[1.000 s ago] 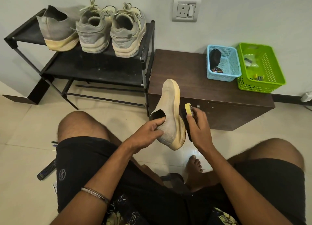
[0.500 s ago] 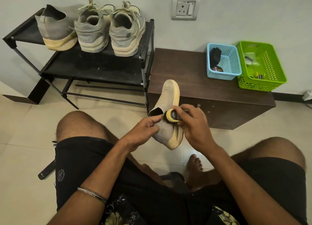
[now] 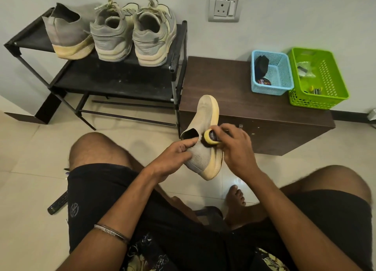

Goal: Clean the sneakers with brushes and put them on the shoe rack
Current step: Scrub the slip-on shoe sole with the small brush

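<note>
Since the sneaker (image 3: 203, 136) sits toe-up, heel-down between my hands, its long axis runs from the heel near my lap up and away toward the brown cabinet (image 3: 234, 99). Knit upper faces left, yellowed sole faces right. Left hand (image 3: 175, 156) is closed on the collar and heel, holding the sneaker in the air. Right hand (image 3: 236, 146) is wrapped around the brush (image 3: 210, 137), which touches the upper just above the collar. I judge the next stroke follows that axis, toward toe or heel. Right hand does the work; left only steadies. Shoe rack (image 3: 114, 75) is up and left, well apart from both hands, left hand nearer. Three shoes already stand on its top shelf.
</note>
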